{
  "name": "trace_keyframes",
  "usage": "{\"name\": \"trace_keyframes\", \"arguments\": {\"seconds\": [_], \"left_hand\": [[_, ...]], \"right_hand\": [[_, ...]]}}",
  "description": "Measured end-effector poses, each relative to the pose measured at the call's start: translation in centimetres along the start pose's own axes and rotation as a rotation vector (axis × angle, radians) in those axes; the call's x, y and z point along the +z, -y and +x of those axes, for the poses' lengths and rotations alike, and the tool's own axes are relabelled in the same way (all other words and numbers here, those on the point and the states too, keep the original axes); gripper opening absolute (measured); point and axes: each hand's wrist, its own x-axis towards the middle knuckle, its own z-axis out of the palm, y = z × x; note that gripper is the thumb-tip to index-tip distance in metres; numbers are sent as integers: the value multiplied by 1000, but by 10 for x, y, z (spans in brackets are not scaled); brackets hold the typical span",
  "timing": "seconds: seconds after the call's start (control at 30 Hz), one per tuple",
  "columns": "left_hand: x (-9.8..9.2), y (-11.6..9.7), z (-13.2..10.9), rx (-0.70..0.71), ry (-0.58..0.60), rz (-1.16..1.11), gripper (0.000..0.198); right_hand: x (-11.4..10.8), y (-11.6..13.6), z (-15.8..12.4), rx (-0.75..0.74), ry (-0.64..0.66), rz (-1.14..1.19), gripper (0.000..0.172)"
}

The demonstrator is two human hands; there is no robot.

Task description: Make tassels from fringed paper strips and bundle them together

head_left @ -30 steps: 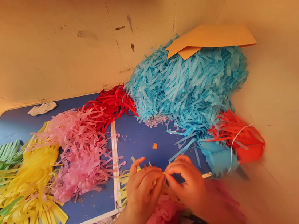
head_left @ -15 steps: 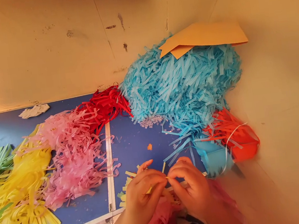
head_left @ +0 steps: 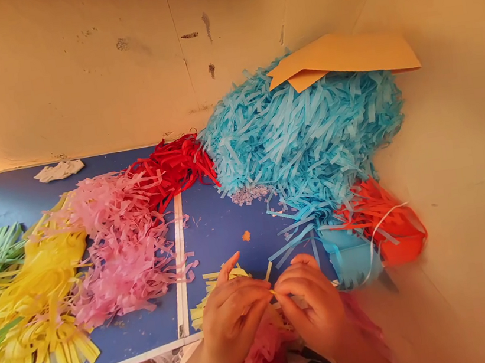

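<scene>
My left hand (head_left: 236, 319) and my right hand (head_left: 315, 306) meet at the front edge of the blue table. Both pinch a thin yellow paper strip (head_left: 273, 292) between thumb and forefinger, and most of it is hidden by the fingers. My left little finger points up. Behind the left hand lies cut yellow fringe paper (head_left: 200, 316), partly covered. Pink tissue fringe (head_left: 264, 348) rests below my hands, near my lap.
On the blue table (head_left: 217, 226) lie bundles of yellow (head_left: 56, 259), pink (head_left: 122, 251) and red fringe (head_left: 173, 167). A large light-blue fringe heap (head_left: 303, 132) carries a folded orange sheet (head_left: 355, 55). Orange-red fringe (head_left: 399, 232) and a white string (head_left: 378, 226) are at right.
The view has shifted slightly, so the table and paper heaps sit a little to the right. My hands keep the same pinch, with slightly more yellow fringe showing behind the left one.
</scene>
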Motion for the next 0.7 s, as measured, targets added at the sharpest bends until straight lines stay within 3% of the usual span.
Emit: {"name": "trace_keyframes", "arguments": {"seconds": [0.23,0.57,0.7], "left_hand": [[-2,1,2,-9,-13,-4,18],[6,9,-8,-48,151,32,16],[10,16,0,34,98,50,12]], "right_hand": [[2,2,3,-20,-23,-19,21],[1,-5,-3,55,47,47,14],[5,-2,0,46,-21,36,10]]}}
